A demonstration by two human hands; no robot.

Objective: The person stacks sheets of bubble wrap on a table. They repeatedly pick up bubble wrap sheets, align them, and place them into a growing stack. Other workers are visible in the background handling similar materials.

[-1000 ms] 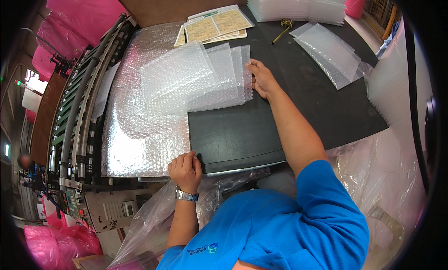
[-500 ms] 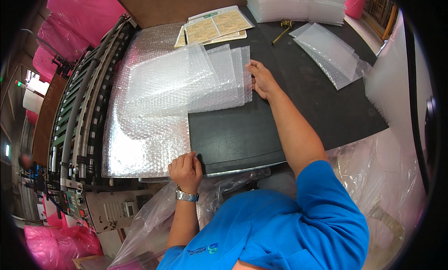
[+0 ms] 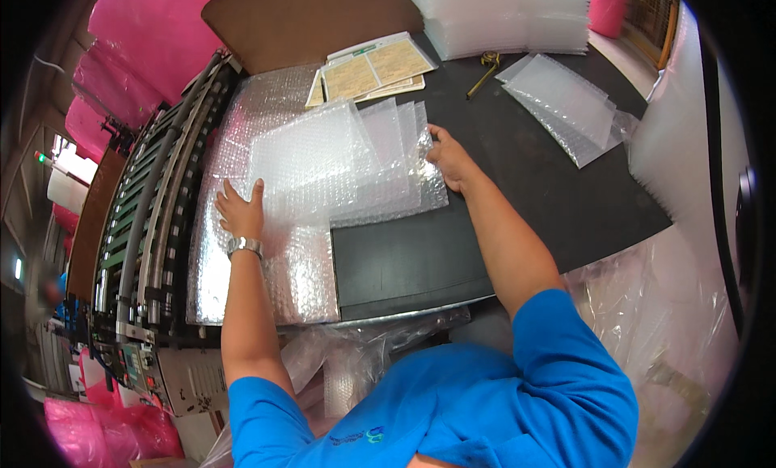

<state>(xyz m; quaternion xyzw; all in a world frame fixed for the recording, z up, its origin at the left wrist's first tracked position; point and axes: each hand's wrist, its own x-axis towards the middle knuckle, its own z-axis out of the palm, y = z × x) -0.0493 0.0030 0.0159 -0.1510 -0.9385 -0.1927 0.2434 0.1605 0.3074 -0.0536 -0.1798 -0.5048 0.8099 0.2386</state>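
Several clear bubble-wrap bags (image 3: pixel 311 149) lie fanned out and overlapping across the middle of the table. Their right edge is held by my right hand (image 3: pixel 451 161), thumb and fingers closed on it. My left hand (image 3: pixel 242 215) has its fingers spread at the lower left corner of the bags, over a wide shiny bubble-wrap sheet (image 3: pixel 303 282). Whether its fingertips touch the bags or only the sheet, I cannot tell. A steel watch sits on my left wrist.
A roller machine (image 3: pixel 153 217) borders the table on the left. Printed papers (image 3: pixel 376 70), a tape measure (image 3: pixel 487 62) and a tall stack of clear bags (image 3: pixel 505 19) are at the back. A few loose bags (image 3: pixel 562 104) lie at right on the black tabletop (image 3: pixel 550 185).
My left hand has gone from the table's near edge up and left to the bags, its curled fingers now spread. My right hand stays at the bags' right edge, where another bag edge shows.
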